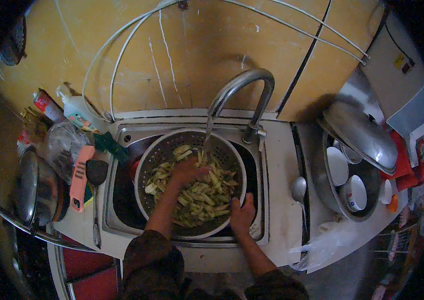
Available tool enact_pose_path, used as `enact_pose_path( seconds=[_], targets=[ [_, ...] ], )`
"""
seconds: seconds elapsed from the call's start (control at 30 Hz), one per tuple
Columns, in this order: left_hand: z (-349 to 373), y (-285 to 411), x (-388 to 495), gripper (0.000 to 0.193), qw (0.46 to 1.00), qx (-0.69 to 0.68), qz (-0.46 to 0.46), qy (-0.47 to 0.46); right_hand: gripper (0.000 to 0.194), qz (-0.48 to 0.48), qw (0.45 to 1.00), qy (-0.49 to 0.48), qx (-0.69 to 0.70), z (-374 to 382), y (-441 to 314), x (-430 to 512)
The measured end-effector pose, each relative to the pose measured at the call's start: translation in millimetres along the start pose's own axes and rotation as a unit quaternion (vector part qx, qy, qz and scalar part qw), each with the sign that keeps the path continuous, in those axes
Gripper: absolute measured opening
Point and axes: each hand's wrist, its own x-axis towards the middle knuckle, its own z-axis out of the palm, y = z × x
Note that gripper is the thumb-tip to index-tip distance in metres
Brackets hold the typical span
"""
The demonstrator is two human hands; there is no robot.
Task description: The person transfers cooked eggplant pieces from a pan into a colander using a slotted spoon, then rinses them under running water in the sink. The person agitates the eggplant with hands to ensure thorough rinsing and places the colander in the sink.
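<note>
A large perforated metal colander [190, 237] rests over the steel sink [108, 210], filled with pale green-yellow cut vegetable strips [200, 200]. Water runs from the curved chrome faucet [240, 78] into it. My left hand [188, 173] lies on the strips inside the colander, near the water stream; its fingertips are partly lost among them. At the lower right of the colander, my right hand [242, 214] grips the rim, thumb and fingers around the edge.
On the left counter are a pot [35, 187], a turner [97, 176], a pink-handled peeler or grater [81, 178], a plastic bag [65, 146] and a pump bottle [79, 110]. To the right lie a spoon [299, 189], a metal basin [320, 180] with white bowls and a lid [360, 135], and clear plastic [320, 247].
</note>
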Motion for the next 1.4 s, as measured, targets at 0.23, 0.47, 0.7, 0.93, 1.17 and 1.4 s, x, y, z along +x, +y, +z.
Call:
enact_pose_path(
  seconds=[0.23,0.47,0.7,0.93,1.17,1.4],
  targets=[
    [19.5,29.5,-51.0,0.07,0.913,0.371,0.164,0.031,0.037,0.034,0.999,-0.032,-0.021,-5.6,-4.5,0.1],
    [-5.8,-12.2,-10.0,0.045,0.967,0.197,0.165,0.0,0.023,0.093,0.994,-0.048,0.008,-6.3,-8.8,-1.9],
    [-33.1,-30.4,39.5,0.055,0.989,-0.004,0.044,0.14,0.017,0.112,0.992,-0.034,0.047,-5.4,-13.3,-4.8],
    [13.6,19.4,-22.4,0.068,0.941,0.297,0.149,-0.063,0.016,0.098,0.995,-0.017,0.013,-2.4,0.7,-6.5],
    [17.1,3.8,-25.3,0.065,0.936,0.302,0.182,0.012,0.025,0.084,0.993,-0.004,0.084,0.6,0.3,-10.8],
    [24.5,-5.2,-12.3,0.038,0.928,0.307,0.208,0.024,0.018,0.075,0.996,0.0,0.049,-0.6,-4.3,-10.6]
  ],
)
